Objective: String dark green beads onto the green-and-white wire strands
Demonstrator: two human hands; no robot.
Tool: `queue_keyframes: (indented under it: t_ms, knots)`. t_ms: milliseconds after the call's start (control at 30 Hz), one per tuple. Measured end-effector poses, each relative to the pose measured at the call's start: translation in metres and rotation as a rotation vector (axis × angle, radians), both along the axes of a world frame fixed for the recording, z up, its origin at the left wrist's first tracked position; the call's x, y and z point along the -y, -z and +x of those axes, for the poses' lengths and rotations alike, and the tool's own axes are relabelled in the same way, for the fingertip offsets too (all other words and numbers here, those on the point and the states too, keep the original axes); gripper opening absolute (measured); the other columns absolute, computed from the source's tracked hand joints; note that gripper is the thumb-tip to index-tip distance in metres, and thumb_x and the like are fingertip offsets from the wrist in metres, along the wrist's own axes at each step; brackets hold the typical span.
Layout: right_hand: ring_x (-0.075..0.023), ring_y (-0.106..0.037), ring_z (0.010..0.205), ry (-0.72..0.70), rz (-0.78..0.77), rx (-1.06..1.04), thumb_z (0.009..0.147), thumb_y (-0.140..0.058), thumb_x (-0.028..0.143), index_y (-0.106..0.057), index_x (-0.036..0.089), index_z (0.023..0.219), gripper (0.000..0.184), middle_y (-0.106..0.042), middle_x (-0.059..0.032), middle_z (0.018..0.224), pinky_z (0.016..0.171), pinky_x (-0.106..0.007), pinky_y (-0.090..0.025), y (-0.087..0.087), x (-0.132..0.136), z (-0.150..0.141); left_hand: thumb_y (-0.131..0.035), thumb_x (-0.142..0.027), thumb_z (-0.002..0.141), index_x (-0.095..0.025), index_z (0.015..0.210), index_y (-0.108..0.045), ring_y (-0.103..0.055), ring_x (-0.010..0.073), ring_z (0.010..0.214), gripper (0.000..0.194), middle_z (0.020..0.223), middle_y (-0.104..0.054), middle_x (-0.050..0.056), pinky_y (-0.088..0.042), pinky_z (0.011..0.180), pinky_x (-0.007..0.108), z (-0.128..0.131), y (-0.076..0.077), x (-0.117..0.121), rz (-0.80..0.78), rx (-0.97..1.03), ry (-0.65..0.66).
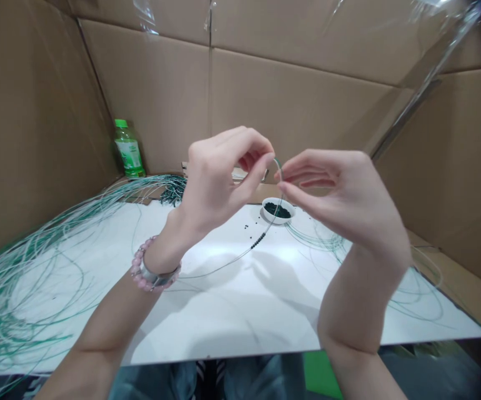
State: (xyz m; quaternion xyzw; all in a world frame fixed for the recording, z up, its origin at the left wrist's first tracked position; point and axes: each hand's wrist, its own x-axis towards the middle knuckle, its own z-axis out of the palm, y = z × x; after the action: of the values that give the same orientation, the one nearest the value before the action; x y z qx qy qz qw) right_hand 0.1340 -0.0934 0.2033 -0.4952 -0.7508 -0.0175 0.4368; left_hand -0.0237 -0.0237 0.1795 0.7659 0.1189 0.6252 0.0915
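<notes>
Both my hands are raised above a white table [274, 300]. My left hand [219, 178] pinches the end of a thin green cord [240, 255] between thumb and forefinger. My right hand [340, 194] pinches the same cord just beside it, fingers pressed together. The cord hangs down from the pinch and carries a short row of small dark beads [258, 240] above the table. A pink bead bracelet [149, 272] is on my left wrist. Behind my hands a small white bowl [279, 210] holds dark beads.
A large bundle of green cords [19, 278] spreads over the table's left side, and more loops [332, 244] lie at the right. A green-capped bottle [128, 149] stands at the back left. Cardboard walls [307, 94] enclose the table. A few loose beads [246, 226] lie near the bowl.
</notes>
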Motion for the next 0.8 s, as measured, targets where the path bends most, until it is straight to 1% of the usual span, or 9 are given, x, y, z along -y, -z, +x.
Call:
queue_keyframes:
  t_ms: [100,233,367,467,533,567,633,700,800]
  knots:
    - [-0.0134,-0.07,0.071,-0.062,0.143,-0.139,0.077,-0.066,0.019,-0.07,0.018,0.078,0.004,-0.072,0.0004,0.075,0.065,-0.023,-0.058,0.002,-0.005,-0.004,-0.06,-0.039,0.084,-0.02,0.075,-0.062,-0.064,0.0138,0.077,0.022,0.071,-0.061,0.0,-0.054,0.074,0.026,0.004,0.003,-0.003,0.01,-0.008,0.046]
    - [-0.0118,-0.069,0.064,-0.093,0.183,-0.181,0.076,-0.066,0.011,-0.069,0.018,0.07,0.009,-0.07,0.0023,0.066,0.06,-0.02,-0.057,0.004,-0.01,-0.009,-0.058,-0.039,0.086,-0.019,0.078,-0.063,-0.064,0.0135,0.075,0.022,0.072,-0.062,0.001,-0.054,0.069,0.025,0.009,0.007,-0.008,-0.013,0.018,0.102]
    - [-0.0111,-0.067,0.062,-0.098,0.238,-0.223,0.076,-0.066,0.009,-0.068,0.019,0.069,0.012,-0.069,0.0031,0.064,0.057,-0.02,-0.056,0.004,-0.011,-0.008,-0.049,-0.041,0.09,-0.018,0.082,-0.063,-0.063,0.0117,0.069,0.028,0.073,-0.064,0.002,-0.053,0.064,0.024,0.02,0.02,-0.034,-0.123,0.041,0.199]
    - [-0.0103,-0.065,0.059,-0.125,0.272,-0.267,0.077,-0.066,0.01,-0.068,0.019,0.068,0.013,-0.067,0.0034,0.062,0.055,-0.02,-0.054,0.004,-0.011,-0.007,-0.041,-0.034,0.094,-0.014,0.088,-0.062,-0.063,0.0129,0.076,0.029,0.081,-0.066,0.005,-0.052,0.068,0.024,0.034,0.049,-0.065,-0.245,-0.168,0.11]
    - [-0.0101,-0.065,0.058,-0.151,0.26,-0.279,0.077,-0.067,0.011,-0.068,0.019,0.068,0.012,-0.067,0.0034,0.062,0.054,-0.02,-0.054,0.004,-0.011,-0.007,-0.045,-0.021,0.089,-0.013,0.094,-0.062,-0.061,0.0156,0.086,0.02,0.093,-0.066,0.008,-0.049,0.078,0.027,0.043,0.079,-0.083,-0.283,-0.586,-0.087]
    - [-0.01,-0.064,0.058,-0.163,0.252,-0.283,0.077,-0.068,0.011,-0.068,0.019,0.069,0.011,-0.067,0.0033,0.061,0.054,-0.021,-0.054,0.004,-0.011,-0.007,-0.05,-0.017,0.085,-0.013,0.096,-0.064,-0.061,0.018,0.09,0.018,0.099,-0.066,0.009,-0.048,0.082,0.029,0.046,0.096,-0.089,-0.29,-0.688,-0.094]
    - [-0.0097,-0.064,0.058,-0.182,0.242,-0.291,0.077,-0.068,0.012,-0.068,0.019,0.069,0.01,-0.067,0.0028,0.062,0.055,-0.021,-0.055,0.004,-0.011,-0.007,-0.054,-0.014,0.08,-0.014,0.098,-0.064,-0.062,0.0197,0.087,0.02,0.099,-0.066,0.01,-0.047,0.08,0.029,0.05,0.128,-0.096,-0.31,-0.795,-0.093]
    - [-0.0093,-0.064,0.058,-0.186,0.247,-0.294,0.078,-0.068,0.013,-0.068,0.018,0.069,0.01,-0.067,0.0025,0.061,0.054,-0.02,-0.054,0.004,-0.011,-0.007,-0.051,-0.014,0.081,-0.015,0.096,-0.065,-0.062,0.0185,0.081,0.02,0.097,-0.066,0.009,-0.046,0.076,0.027,0.051,0.153,-0.098,-0.327,-0.869,-0.085]
    - [-0.0096,-0.064,0.057,-0.171,0.258,-0.283,0.077,-0.068,0.012,-0.068,0.019,0.068,0.011,-0.067,0.0028,0.061,0.053,-0.02,-0.054,0.003,-0.011,-0.006,-0.046,-0.016,0.084,-0.016,0.086,-0.064,-0.06,0.0169,0.076,0.019,0.093,-0.064,0.008,-0.044,0.073,0.026,0.049,0.172,-0.101,-0.344,-0.919,-0.09]
